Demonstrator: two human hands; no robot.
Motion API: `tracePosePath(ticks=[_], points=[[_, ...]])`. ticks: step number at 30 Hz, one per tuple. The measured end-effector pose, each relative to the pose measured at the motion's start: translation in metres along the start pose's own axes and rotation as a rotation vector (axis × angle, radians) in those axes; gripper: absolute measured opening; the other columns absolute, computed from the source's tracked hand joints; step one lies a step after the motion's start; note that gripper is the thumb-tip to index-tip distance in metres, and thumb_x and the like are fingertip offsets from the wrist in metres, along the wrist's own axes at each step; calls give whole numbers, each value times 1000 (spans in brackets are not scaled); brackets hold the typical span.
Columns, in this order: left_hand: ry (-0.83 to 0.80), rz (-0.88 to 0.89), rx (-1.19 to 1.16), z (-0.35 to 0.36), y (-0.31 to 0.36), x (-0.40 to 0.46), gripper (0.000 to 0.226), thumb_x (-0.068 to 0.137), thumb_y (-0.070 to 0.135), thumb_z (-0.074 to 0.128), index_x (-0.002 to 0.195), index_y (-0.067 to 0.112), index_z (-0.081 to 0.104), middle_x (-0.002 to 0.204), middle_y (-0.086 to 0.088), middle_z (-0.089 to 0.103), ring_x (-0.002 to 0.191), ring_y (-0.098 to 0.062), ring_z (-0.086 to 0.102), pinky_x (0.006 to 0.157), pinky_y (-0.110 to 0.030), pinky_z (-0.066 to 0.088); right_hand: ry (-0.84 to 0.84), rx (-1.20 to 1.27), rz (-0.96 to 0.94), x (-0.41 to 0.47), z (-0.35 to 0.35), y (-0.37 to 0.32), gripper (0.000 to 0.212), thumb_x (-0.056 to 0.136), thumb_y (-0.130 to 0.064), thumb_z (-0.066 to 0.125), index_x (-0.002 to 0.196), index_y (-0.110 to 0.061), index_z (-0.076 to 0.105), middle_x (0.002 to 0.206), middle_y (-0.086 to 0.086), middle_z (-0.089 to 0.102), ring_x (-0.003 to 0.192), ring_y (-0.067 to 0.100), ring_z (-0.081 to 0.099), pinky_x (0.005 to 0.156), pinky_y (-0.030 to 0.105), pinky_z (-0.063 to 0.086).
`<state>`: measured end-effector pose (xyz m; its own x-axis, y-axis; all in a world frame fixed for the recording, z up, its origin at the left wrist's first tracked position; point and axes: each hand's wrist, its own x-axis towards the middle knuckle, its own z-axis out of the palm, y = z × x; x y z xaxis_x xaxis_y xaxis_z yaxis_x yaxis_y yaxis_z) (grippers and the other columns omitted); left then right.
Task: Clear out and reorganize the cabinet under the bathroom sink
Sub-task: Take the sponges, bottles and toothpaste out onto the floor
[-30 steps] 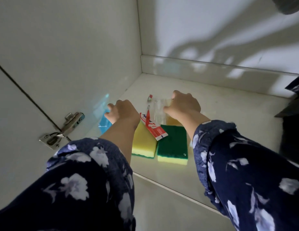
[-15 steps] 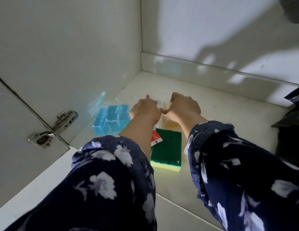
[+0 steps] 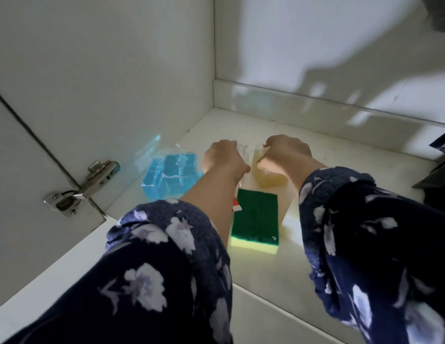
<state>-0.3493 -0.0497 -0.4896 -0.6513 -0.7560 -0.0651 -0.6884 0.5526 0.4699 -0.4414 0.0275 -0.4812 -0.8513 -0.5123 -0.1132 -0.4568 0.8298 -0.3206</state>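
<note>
Both hands work inside the cabinet (image 3: 104, 70), and we log them first. Our left hand (image 3: 225, 158) is closed on the clear plastic wrapper (image 3: 245, 152) of the sponge pack; our right hand (image 3: 286, 155) is curled over the pale yellow sponge (image 3: 271, 181) at the pack's far end, thumb and fingers pinching the same wrapper. Whether that sponge itself is clamped we cannot tell.

Near to far: the dark floral sleeves (image 3: 166, 256) fill the foreground, then the green-topped sponge (image 3: 256, 217) on the cabinet floor (image 3: 365, 175), directly below and between the forearms, its long axis running away from us toward the back wall. A red-and-white label (image 3: 235, 206) shows at its left edge, beside the left forearm. The yellow sponge sits just beyond, touching the right hand, which is the nearer one.

Left of the left hand, a blue wrapped pack (image 3: 171, 177) lies near the side wall, apart from the sponges. A door hinge (image 3: 82, 187) sits further left. Nothing blocks a push toward the back, by our judgement.
</note>
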Motion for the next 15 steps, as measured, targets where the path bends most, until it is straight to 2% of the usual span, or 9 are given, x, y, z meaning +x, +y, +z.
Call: tracePosePath(ticks=[2, 4, 7, 11, 13, 15], points=[[56, -4, -102, -10, -5, -11, 70, 81, 29, 73, 143, 24, 40, 137, -5, 55, 116, -24, 58, 90, -31, 49, 56, 107, 22, -12, -5, 2, 38, 79, -18, 66, 115, -26, 62, 120, -1, 62, 105, 23, 60, 87, 29, 50], [119, 2, -170, -24, -10, -21, 74, 85, 27, 69, 148, 29, 31, 142, -5, 51, 118, -24, 57, 93, -32, 49, 115, 156, -22, -25, -18, -3, 44, 78, -20, 67, 119, -32, 58, 124, -3, 59, 110, 23, 58, 91, 28, 46], [238, 12, -271, -47, -18, -42, 72, 86, 27, 66, 148, 34, 29, 140, -1, 52, 116, -23, 58, 93, -29, 46, 209, 221, -117, -49, -41, -18, 47, 74, -30, 73, 116, -35, 54, 119, -2, 61, 109, 23, 58, 82, 26, 40], [356, 15, -271, -68, -37, -90, 72, 87, 29, 65, 147, 37, 27, 136, 1, 56, 112, -21, 60, 93, -29, 45, 224, 265, -270, -95, -53, -43, 51, 70, -34, 77, 114, -31, 51, 106, -3, 60, 91, 20, 57, 72, 26, 37], [406, -18, -296, -78, -53, -118, 71, 87, 28, 64, 147, 39, 28, 132, 2, 60, 103, -19, 62, 90, -28, 46, 218, 277, -329, -123, -48, -55, 51, 67, -35, 78, 110, -31, 51, 105, -3, 60, 88, 19, 55, 70, 26, 36], [458, -85, -314, -87, -73, -147, 70, 87, 27, 63, 146, 41, 28, 115, 0, 66, 88, -16, 58, 82, -26, 45, 184, 291, -366, -149, -36, -67, 48, 64, -37, 78, 103, -33, 50, 106, -1, 61, 88, 20, 56, 69, 26, 37]])
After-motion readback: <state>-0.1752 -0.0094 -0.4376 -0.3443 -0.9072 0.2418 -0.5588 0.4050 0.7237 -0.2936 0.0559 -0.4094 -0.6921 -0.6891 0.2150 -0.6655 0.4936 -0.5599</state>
